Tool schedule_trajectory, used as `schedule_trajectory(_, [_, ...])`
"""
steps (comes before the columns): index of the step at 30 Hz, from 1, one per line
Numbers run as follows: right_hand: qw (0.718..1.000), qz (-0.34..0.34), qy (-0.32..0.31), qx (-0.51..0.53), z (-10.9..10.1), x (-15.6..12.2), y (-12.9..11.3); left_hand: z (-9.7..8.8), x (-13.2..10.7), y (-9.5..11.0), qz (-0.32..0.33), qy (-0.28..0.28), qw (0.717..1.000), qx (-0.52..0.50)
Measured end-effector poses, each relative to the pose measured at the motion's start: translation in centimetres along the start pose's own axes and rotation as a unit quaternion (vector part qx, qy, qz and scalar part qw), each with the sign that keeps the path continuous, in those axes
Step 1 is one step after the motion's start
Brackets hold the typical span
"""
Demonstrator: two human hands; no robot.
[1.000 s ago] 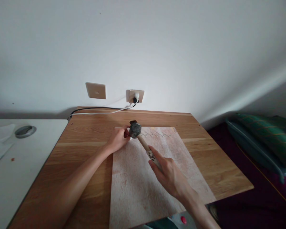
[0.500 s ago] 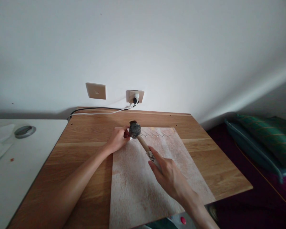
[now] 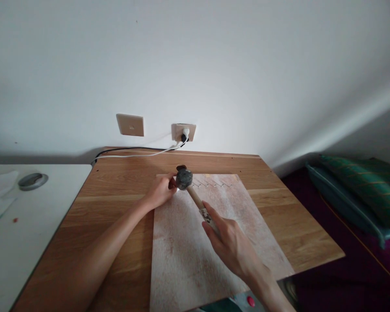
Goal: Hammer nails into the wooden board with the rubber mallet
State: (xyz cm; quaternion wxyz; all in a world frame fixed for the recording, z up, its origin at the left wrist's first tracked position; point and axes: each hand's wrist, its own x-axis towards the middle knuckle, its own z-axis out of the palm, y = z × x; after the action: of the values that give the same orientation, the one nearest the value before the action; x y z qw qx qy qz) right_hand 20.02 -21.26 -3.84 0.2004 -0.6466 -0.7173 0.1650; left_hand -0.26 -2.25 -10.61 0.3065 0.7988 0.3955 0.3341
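A hammer [image 3: 184, 178] with a dark round head and a wooden handle is in my right hand [image 3: 230, 238], whose fingers wrap round the handle's lower part. The head hangs over the far left part of a whitish worn board [image 3: 182, 251]. Close beside the head, at the board's far left corner, my left hand [image 3: 162, 189] is closed in a pinch; the hammer head hides what its fingertips hold. Several thin nails [image 3: 215, 185] stand in a row along the board's far edge, right of the hammer head.
The board lies on a wooden tabletop [image 3: 117, 182] against the wall. A socket [image 3: 186, 132] holds plugs, with cables running left. A white surface [image 3: 58, 190] at left bears a grey round object [image 3: 33, 181]. Green cushions [image 3: 370, 186] lie at right.
Almost nothing differs. The hammer and both hands stay in nearly the same place; the view has shifted very slightly.
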Motion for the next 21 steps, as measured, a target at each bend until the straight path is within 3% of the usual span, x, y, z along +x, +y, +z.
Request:
schedule_trajectory(5, [0.999, 0.027, -0.01, 0.037, -0.1, -0.1, 0.4, -0.2, 0.0, 0.2, 0.006, -0.006, 1.0, -0.012])
schedule_trajectory(8, [0.987, 0.083, -0.019, 0.134, 0.4, -1.8, 0.9, -0.3, 0.0, 0.1, 0.003, -0.019, 0.999, -0.027])
schedule_trajectory(11, [0.937, 0.184, -0.036, 0.294, 1.2, -4.7, 1.6, -0.1, -0.1, -0.2, 0.002, -0.023, 0.999, -0.026])
schedule_trajectory(16, [0.855, 0.3, 0.042, 0.421, 0.8, -8.7, 2.3, 0.3, -0.1, -0.8, 0.017, -0.024, 0.999, -0.017])
schedule_trajectory(19, [0.832, 0.324, 0.075, 0.443, 0.3, -9.2, 2.4, 0.3, 0.1, -0.8, 0.026, -0.022, 0.999, -0.012])
schedule_trajectory(21, [0.844, 0.308, 0.093, 0.429, 0.4, -9.0, 2.3, 0.2, 0.1, -0.7, 0.032, -0.019, 0.999, -0.011])
